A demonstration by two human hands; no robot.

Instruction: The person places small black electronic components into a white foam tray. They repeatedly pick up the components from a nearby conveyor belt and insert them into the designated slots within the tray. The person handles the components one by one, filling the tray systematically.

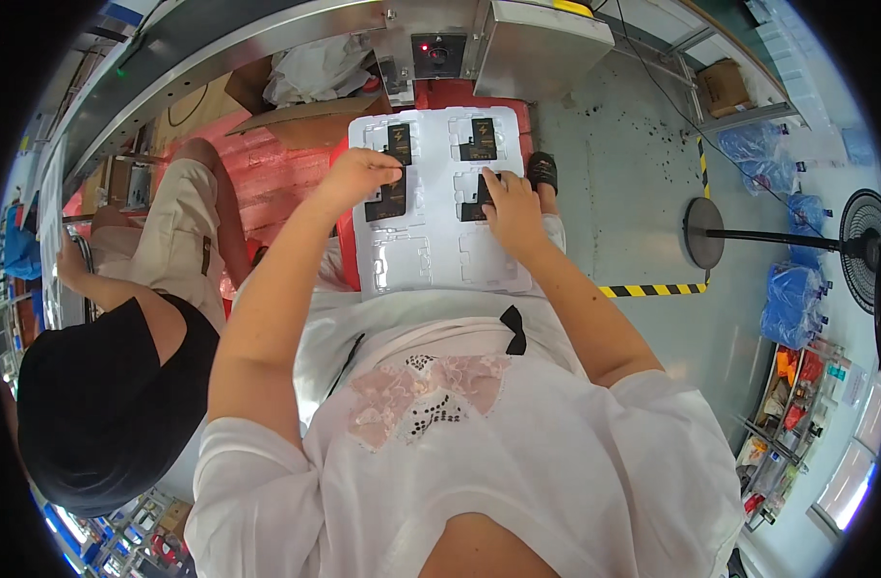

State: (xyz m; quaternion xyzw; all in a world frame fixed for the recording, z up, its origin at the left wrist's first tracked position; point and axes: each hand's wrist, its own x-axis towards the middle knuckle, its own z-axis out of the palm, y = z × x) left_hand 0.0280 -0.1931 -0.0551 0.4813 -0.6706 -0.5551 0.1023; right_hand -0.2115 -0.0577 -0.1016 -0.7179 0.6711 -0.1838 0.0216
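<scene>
I sit with a white moulded tray [416,255] across my lap, its pockets set in two columns. My left hand [358,173] lies over the left column, fingers curled down onto a flat black battery [387,202] in the second pocket from the far end; my grip there looks narrow, pinching or pressing the piece, though I cannot tell whether I hold it or only touch it. Just beyond my fingers another black battery [400,143] sits in the far left pocket. My right hand [512,207] rests on the right column, fingertips on a third black battery [477,197] that is half hidden under them; the grip is close around its edge, and again I cannot tell if it is lifted or lying in its pocket. A fourth black battery [482,138] lies flat in the far right pocket, apart from my fingers. The two nearest pockets on the tray hold nothing dark.

Beyond the tray stands a red stool or crate [460,96] and a metal machine housing [541,43]. To my left a person in a black top [103,385] sits close by. On the grey floor at my right a fan on a round base [705,233] stands near a yellow and black striped line [652,289].
</scene>
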